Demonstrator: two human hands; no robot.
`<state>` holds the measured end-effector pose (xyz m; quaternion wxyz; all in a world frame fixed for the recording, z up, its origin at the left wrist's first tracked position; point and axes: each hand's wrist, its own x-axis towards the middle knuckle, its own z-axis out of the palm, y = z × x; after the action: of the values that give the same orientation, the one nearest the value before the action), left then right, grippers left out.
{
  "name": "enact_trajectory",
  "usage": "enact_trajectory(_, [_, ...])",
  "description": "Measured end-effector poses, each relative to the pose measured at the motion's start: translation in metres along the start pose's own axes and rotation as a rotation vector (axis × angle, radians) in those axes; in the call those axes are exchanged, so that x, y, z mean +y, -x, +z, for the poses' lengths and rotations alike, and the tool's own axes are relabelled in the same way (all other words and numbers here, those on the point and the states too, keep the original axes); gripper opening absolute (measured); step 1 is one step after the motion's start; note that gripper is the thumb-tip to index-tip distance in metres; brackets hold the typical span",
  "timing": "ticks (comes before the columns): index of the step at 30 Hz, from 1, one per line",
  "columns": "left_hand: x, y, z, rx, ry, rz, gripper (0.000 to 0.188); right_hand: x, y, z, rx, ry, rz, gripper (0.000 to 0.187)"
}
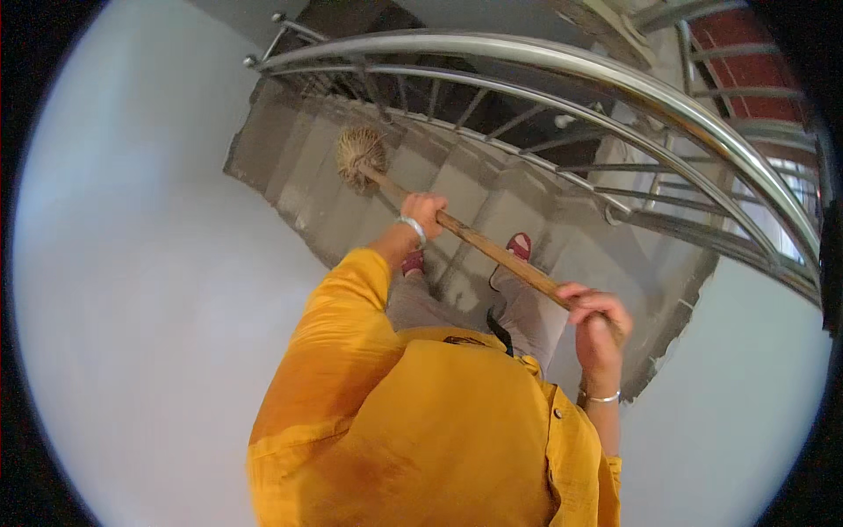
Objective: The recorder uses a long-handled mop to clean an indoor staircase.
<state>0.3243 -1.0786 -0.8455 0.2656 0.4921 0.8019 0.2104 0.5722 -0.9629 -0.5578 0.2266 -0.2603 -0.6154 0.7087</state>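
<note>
A string mop with a long wooden handle [500,255] runs diagonally across the middle of the view. Its pale, stringy head [360,156] rests on the grey stairs [307,167] at the upper left. My left hand [423,213] is closed around the handle, on the part nearer the mop head. Farther up the handle, close to its end, my right hand [597,318] grips it with curled fingers. Both wrists wear a light-coloured bangle. Part of the handle's end is hidden by my right hand.
A shiny metal railing [527,48] with thin bars curves along the far side of the stairs. Pale walls [149,290] rise on the left and lower right. My feet, in red shoes [519,246], stand on the steps below the handle.
</note>
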Motion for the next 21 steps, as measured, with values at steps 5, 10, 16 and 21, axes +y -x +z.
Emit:
enact_trajectory(5, [0.012,0.071,0.015,0.379,0.163,-0.171,0.031,-0.016,-0.042,0.023,0.051,-0.279,0.007,0.029])
enact_trajectory(10, [-0.013,0.124,0.046,0.411,0.401,-0.437,0.023,0.033,-0.093,0.078,-0.644,0.169,0.238,0.015])
enact_trajectory(16, [-0.027,0.116,0.046,0.076,0.526,-0.283,0.024,0.049,-0.114,0.112,-0.732,0.360,0.190,0.012])
enact_trajectory(21, [0.014,0.031,0.022,0.509,0.729,-0.039,0.014,-0.020,-0.140,0.138,-1.059,0.513,-0.075,0.011])
